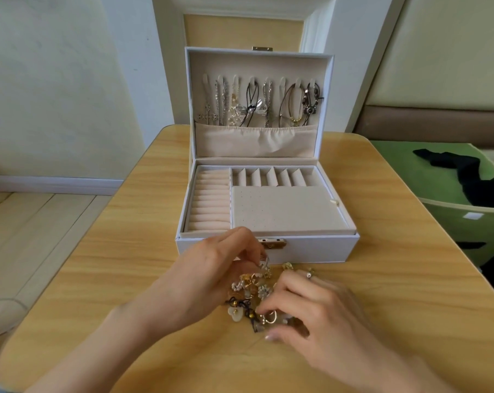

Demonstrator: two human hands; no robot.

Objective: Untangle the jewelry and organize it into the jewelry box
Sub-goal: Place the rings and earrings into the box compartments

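Note:
A white jewelry box (311,248) stands open on the wooden table (126,265), lid upright. Several necklaces (257,106) hang on hooks inside the lid above a beige pocket. The tray has ring rolls (210,202) at left, small slots (271,177) at the back and a perforated earring panel (285,208). In front of the box lies a tangled pile of jewelry (254,293): gold pieces, pearl beads, pale flowers, a dark cord. My left hand (211,276) pinches a silver ring (264,262) at the pile's top. My right hand (311,307) pinches a small gold piece (270,317) at the pile's near edge.
A green bin (467,219) with black cloth (467,177) over it stands right of the table. Pale wooden floor (41,222) and a wall lie to the left. A white door frame (166,66) rises behind the box.

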